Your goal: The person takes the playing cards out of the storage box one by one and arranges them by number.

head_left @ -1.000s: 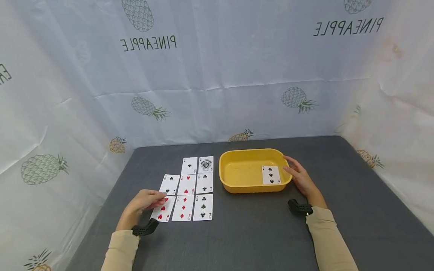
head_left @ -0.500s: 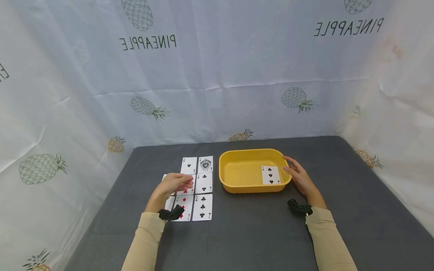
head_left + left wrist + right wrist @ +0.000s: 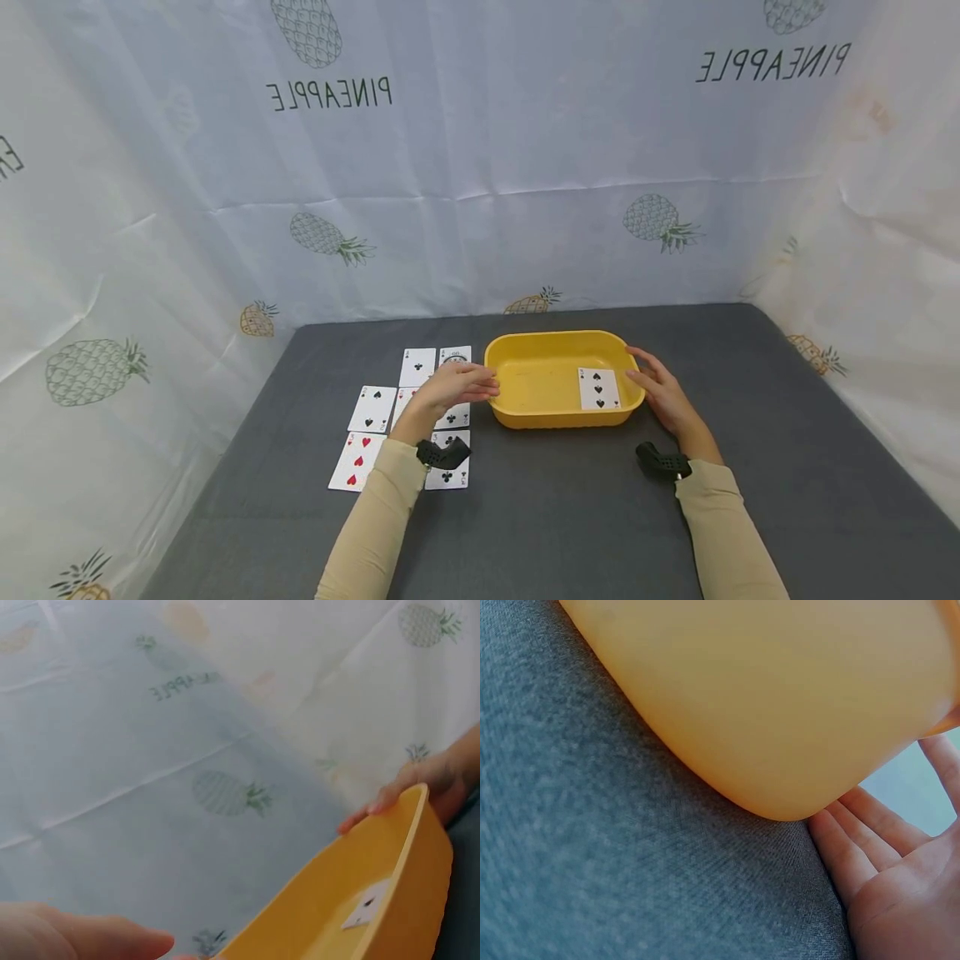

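A yellow plastic tray (image 3: 540, 421) lies on the table with a three of spades card (image 3: 598, 389) flat inside at its right end. My right hand (image 3: 667, 402) holds that end, its thumb over the rim and its fingers along the outside wall. At the opposite end, my left hand (image 3: 456, 387) has its fingertips right by the rim, fingers loosely extended and holding nothing. The left forearm passes over the laid-out cards, hiding some. Left of it show a two of spades (image 3: 372, 408) and a three of hearts (image 3: 357, 462).
Partly covered by the left arm are an ace of spades (image 3: 454, 353), a two of clubs (image 3: 457, 417) and a three of clubs (image 3: 453, 476). An ace of clubs (image 3: 417, 366) lies behind. A pineapple-print curtain (image 3: 465, 250) hangs around the dark table (image 3: 547, 508).
My left hand has moved right from the three of hearts, across the card rows, to the tray's left rim. The right hand has stayed at the tray's right end.
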`<state>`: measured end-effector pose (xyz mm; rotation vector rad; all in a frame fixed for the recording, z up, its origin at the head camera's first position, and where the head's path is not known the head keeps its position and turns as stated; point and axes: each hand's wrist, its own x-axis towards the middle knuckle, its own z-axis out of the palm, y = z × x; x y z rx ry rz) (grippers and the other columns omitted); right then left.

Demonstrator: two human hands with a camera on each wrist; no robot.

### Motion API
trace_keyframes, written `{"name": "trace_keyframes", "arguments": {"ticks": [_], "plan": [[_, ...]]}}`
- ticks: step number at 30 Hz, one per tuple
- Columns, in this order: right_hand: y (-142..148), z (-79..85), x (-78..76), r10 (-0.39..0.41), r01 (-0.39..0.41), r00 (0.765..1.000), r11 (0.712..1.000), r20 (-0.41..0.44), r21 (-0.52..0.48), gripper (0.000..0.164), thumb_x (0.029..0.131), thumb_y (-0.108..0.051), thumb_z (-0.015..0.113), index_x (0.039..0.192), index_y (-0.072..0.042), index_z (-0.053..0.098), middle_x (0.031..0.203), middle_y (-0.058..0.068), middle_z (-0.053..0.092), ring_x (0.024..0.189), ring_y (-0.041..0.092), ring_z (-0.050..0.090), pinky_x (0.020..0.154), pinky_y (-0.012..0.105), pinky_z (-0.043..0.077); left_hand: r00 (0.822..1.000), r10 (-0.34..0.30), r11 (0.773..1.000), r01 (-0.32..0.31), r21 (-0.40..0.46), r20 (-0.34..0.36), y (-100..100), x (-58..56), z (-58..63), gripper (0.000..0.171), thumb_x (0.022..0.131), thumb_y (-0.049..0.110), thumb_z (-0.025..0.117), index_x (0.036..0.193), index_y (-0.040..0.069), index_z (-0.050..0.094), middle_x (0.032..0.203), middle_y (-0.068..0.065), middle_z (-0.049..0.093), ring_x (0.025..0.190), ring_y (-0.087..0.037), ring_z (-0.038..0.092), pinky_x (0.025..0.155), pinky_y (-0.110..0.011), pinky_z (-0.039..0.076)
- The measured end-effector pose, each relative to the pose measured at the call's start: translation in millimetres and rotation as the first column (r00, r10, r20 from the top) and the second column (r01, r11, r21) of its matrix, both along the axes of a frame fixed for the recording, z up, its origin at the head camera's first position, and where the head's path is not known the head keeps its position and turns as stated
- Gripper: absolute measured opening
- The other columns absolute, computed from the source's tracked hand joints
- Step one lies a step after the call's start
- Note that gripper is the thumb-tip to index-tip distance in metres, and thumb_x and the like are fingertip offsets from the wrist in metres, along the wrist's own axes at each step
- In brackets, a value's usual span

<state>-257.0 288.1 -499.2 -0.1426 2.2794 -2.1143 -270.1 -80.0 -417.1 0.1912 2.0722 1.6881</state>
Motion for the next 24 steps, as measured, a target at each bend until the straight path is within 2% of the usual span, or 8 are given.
{"name": "trace_keyframes", "arguments": {"ticks": [6, 14, 20, 24], "plan": [[0.1, -0.7, 0.6, 0.005, -0.005, 1.000, 1.000, -0.005, -0.018, 0.057, 0.100, -0.026, 0.053, 0.150, -0.015, 0.030, 0.116, -0.014, 0.054, 0.100, -0.005, 0.060, 0.081, 0.011, 0.052, 0.997, -0.060, 0.997, 0.057, 0.059, 0.044, 31.1, -2.7, 4.0, 0.045, 0.097, 0.018, 0.057, 0.132, -0.009, 0.052, 0.126, -0.026, 0.063, 0.103, -0.021, 0.071, 0.107, -0.046, 0.046], [0.4, 1.1, 0.6, 0.007, -0.007, 1.000, 1.000, -0.004, -0.011, 0.057, 0.100, -0.026, 0.052, 0.150, -0.014, 0.029, 0.119, -0.012, 0.051, 0.102, -0.006, 0.058, 0.083, 0.011, 0.052, 0.985, -0.133, 0.983, 0.116, 0.145, 0.112, 63.3, -6.5, -0.9, 0.043, 0.100, 0.012, 0.050, 0.136, -0.011, 0.047, 0.135, -0.031, 0.054, 0.122, -0.035, 0.060, 0.110, -0.048, 0.044], [0.1, 2.1, 0.9, -0.008, 0.009, 1.000, 1.000, 0.006, -0.013, 0.057, 0.100, -0.026, 0.053, 0.150, -0.015, 0.029, 0.124, -0.008, 0.050, 0.103, -0.007, 0.057, 0.083, 0.010, 0.051, 0.980, -0.102, 0.986, 0.077, 0.149, 0.169, 92.5, -9.1, -10.4, 0.040, 0.098, 0.007, 0.051, 0.133, -0.012, 0.049, 0.130, -0.031, 0.057, 0.122, -0.039, 0.059, 0.108, -0.046, 0.047], [-0.7, 2.6, 2.1, -0.010, 0.010, 1.000, 1.000, 0.015, -0.009, 0.058, 0.099, -0.027, 0.054, 0.150, -0.014, 0.029, 0.120, -0.011, 0.051, 0.102, -0.007, 0.058, 0.082, 0.011, 0.052, 0.982, -0.072, 0.991, 0.052, 0.120, 0.177, 105.8, -8.8, -17.0, 0.040, 0.098, 0.009, 0.052, 0.132, -0.011, 0.051, 0.128, -0.030, 0.060, 0.120, -0.039, 0.060, 0.104, -0.043, 0.050]]}}
